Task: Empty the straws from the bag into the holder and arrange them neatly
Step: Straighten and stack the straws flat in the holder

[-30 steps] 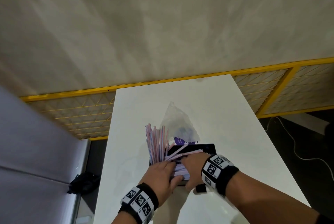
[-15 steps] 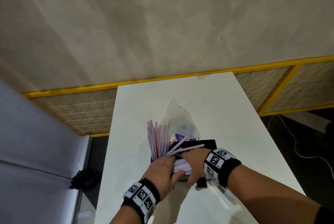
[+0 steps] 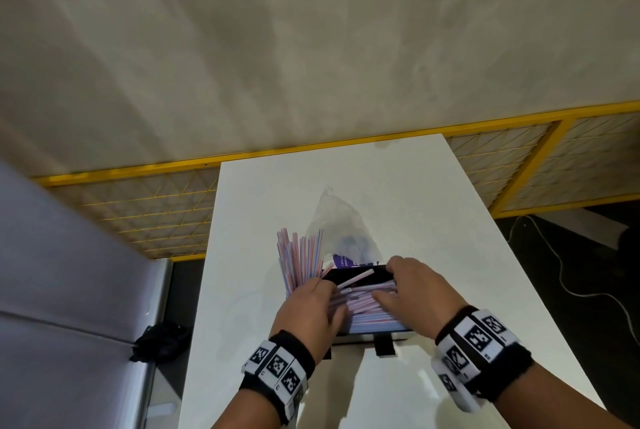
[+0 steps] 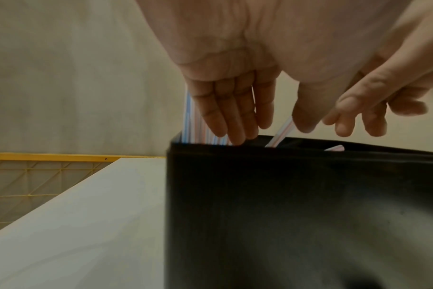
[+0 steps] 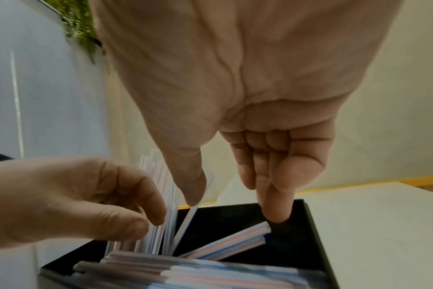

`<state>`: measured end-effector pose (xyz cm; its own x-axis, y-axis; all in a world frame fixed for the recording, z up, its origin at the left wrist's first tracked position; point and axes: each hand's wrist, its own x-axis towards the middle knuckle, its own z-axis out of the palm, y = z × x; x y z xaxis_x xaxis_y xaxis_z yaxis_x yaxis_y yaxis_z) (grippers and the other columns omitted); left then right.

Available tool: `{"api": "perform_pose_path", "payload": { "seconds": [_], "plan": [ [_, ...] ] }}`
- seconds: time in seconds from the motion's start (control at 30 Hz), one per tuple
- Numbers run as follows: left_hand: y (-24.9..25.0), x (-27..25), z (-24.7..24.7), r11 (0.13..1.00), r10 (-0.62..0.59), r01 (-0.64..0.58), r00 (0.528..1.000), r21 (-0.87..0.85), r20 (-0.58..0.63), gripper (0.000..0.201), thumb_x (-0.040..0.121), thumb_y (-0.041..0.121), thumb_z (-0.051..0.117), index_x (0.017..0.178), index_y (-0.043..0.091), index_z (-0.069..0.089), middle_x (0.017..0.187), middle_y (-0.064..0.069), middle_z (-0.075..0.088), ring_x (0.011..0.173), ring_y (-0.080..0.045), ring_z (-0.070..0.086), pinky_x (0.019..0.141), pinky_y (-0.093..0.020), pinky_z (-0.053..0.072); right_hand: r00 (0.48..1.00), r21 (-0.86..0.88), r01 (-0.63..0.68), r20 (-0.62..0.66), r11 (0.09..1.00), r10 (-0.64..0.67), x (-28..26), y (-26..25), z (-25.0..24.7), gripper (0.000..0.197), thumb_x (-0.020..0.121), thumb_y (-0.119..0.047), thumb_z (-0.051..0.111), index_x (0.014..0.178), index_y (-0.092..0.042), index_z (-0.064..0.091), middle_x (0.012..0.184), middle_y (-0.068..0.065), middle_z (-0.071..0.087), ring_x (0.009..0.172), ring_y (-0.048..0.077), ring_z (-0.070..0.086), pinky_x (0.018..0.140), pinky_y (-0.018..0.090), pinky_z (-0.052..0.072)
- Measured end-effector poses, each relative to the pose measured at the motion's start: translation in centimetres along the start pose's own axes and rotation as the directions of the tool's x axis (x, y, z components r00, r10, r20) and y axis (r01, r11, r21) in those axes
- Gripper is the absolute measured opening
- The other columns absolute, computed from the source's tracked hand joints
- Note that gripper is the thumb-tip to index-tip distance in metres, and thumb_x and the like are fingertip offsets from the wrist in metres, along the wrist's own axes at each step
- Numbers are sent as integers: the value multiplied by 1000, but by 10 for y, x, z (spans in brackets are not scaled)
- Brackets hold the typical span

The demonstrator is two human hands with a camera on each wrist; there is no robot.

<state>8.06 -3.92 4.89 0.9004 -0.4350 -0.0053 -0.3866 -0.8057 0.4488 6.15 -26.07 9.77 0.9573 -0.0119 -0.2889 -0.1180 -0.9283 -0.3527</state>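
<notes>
A black box holder (image 3: 356, 271) stands on the white table. A bunch of striped straws (image 3: 299, 262) stands upright at its left end. More straws (image 3: 367, 311) lie flat across it, and one straw (image 3: 356, 278) leans diagonally. My left hand (image 3: 322, 290) rests its straight fingers against the upright straws (image 4: 188, 117) at the holder's rim (image 4: 284, 205). My right hand (image 3: 391, 279) reaches over the holder's far right part; in the right wrist view (image 5: 235, 209) its thumb touches the leaning straw (image 5: 185, 224) and a fingertip points into the holder (image 5: 309, 224). The clear plastic bag (image 3: 336, 221) lies behind the holder.
The white table (image 3: 381, 179) is narrow, with edges close on the left and right. A yellow mesh fence (image 3: 138, 207) runs behind it. A black bundle (image 3: 159, 342) lies on the floor at the left, and a white cable (image 3: 568, 276) at the right.
My right hand has moved from the near side of the lying straws out to the holder's far right part. My left hand stays at the upright straws.
</notes>
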Motion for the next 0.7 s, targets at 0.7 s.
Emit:
{"api": "perform_pose_path", "payload": {
  "seconds": [0.7],
  "plan": [
    [1, 41, 23, 988, 45, -75, 978, 138, 204, 43, 100, 17, 43, 141, 28, 48, 135, 1, 54, 117, -26, 44, 99, -32, 36, 988, 145, 103, 100, 984, -118, 15, -22, -11, 24, 101, -7, 49, 118, -20, 60, 113, 5, 67, 99, 21, 61, 86, 32, 48]
  ]
}}
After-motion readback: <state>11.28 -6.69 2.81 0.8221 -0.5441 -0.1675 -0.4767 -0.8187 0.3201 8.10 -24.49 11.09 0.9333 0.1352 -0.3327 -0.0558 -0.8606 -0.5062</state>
